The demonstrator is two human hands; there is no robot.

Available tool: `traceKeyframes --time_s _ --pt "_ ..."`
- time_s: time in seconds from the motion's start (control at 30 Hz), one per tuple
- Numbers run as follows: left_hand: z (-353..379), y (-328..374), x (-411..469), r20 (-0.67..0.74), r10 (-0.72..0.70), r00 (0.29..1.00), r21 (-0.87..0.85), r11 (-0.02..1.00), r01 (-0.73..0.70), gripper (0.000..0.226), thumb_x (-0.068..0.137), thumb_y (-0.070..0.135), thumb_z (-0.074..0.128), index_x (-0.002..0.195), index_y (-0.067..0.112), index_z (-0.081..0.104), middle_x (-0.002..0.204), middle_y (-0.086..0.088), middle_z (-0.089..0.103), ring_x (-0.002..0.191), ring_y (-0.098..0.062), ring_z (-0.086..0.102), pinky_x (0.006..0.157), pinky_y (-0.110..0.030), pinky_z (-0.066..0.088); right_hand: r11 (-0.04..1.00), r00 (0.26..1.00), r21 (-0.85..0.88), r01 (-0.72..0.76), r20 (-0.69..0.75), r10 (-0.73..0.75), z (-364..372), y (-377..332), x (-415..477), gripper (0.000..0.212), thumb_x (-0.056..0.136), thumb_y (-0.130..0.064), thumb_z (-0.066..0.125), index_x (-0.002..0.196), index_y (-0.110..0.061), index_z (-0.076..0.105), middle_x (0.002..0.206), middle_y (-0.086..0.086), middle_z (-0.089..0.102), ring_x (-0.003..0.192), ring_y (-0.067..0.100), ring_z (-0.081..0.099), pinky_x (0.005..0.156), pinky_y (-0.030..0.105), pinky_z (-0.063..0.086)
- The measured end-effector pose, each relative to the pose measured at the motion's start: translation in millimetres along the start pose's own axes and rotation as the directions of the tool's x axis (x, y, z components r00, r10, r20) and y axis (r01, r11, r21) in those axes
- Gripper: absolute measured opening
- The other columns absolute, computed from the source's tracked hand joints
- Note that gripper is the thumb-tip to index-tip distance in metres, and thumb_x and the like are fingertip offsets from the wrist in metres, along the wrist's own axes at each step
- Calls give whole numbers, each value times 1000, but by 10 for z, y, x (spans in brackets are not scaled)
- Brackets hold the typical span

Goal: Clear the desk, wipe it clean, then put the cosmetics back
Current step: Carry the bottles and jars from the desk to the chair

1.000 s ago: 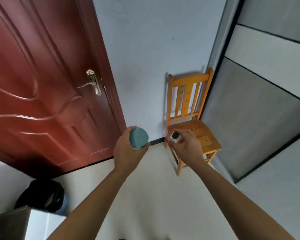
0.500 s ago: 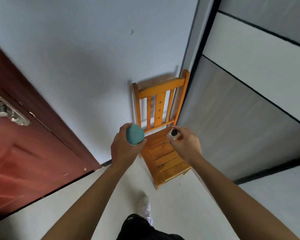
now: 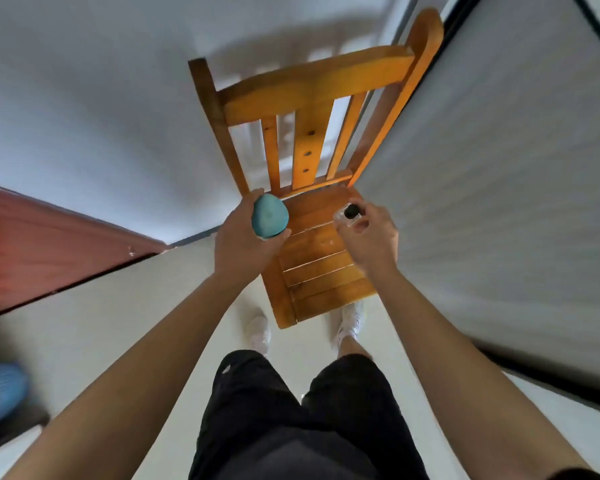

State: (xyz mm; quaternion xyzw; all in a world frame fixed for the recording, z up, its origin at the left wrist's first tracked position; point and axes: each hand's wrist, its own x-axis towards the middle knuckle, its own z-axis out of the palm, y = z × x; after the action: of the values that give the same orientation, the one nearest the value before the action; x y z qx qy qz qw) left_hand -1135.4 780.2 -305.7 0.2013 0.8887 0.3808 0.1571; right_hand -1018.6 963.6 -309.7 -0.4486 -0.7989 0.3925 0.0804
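My left hand [image 3: 239, 244] is closed around a teal rounded cosmetic container [image 3: 269, 216], held above the left back part of an orange wooden chair's seat [image 3: 319, 261]. My right hand [image 3: 369, 237] grips a small clear bottle with a black cap [image 3: 350, 213] between fingers and thumb, over the right back part of the seat. Both hands hover just above the slatted seat, which carries nothing. The desk is out of view.
The chair stands in a corner between a white wall [image 3: 101, 116] and a grey wardrobe panel [image 3: 499, 168]. A red-brown door [image 3: 49, 237] is at the left. My legs and white shoes [image 3: 258, 329] stand right at the chair's front. A blue object [image 3: 0, 389] lies low left.
The view has turned and closed in on the chair, which now lies directly under both hands. The hands keep hold of the teal container and the small bottle.
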Motion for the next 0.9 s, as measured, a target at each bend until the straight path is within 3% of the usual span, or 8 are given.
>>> traceKeyframes --time_s 0.07,0.13,0.27,0.37,0.43,0.5,0.8,0.9 --pt "272 -194 81 -28 -60 998 40 997 61 75 76 49 80 137 23 46 127 5 60 115 -16 58 91 -24 51 999 998 -35 7 63 -4 215 227 291 32 88 -48 70 118 -39 63 86 -33 48 75 -5 58 52 -1 34" --pt "577 -396 157 -75 -105 992 66 992 110 72 78 46 81 137 20 49 127 2 63 114 -17 60 93 -25 50 998 991 -54 23 129 -16 452 500 561 35 88 -46 72 121 -36 62 93 -33 50 80 -2 61 62 1 37" --pt "1171 -841 305 -78 -235 969 66 969 240 69 82 42 79 139 19 47 131 4 61 118 -15 58 95 -20 48 994 968 -95 59 250 -33 989 1031 1014 39 89 -46 71 124 -31 63 119 -12 64 102 9 65 83 19 57" --pt "1551 -1179 433 -61 -300 952 48 952 303 71 82 38 80 141 22 45 134 7 59 120 -12 55 91 -9 42 989 951 -130 73 309 -30 1357 1406 1232 42 90 -44 71 128 -29 61 125 -5 64 104 8 62 78 9 49" --pt "1743 -1375 508 -47 -311 949 48 949 313 70 83 40 79 142 23 45 135 8 59 120 -11 56 94 -13 45 983 935 -154 96 353 -36 1573 1596 1310 41 90 -42 71 128 -28 61 125 -4 62 103 8 59 75 6 43" --pt "1896 -1552 594 -36 -309 950 65 948 311 69 83 39 79 141 24 46 135 7 59 121 -13 56 97 -20 48 978 915 -167 125 402 -48 1760 1714 1369 41 90 -38 72 128 -29 60 126 -2 59 107 10 60 80 11 48" --pt "2206 -1967 867 -11 -281 960 124 952 280 76 77 28 84 141 23 43 139 4 54 126 -15 51 97 -19 44 921 845 -211 326 503 -183 2395 1750 1588 45 90 -26 74 132 -24 58 130 2 53 115 17 58 89 15 42" --pt "2217 -2005 829 10 -244 970 141 960 240 81 78 25 83 145 21 39 144 2 51 130 -17 49 102 -26 46 898 801 -196 393 553 -230 2491 1705 1557 50 91 -19 72 138 -20 55 132 5 52 119 20 58 94 17 43"
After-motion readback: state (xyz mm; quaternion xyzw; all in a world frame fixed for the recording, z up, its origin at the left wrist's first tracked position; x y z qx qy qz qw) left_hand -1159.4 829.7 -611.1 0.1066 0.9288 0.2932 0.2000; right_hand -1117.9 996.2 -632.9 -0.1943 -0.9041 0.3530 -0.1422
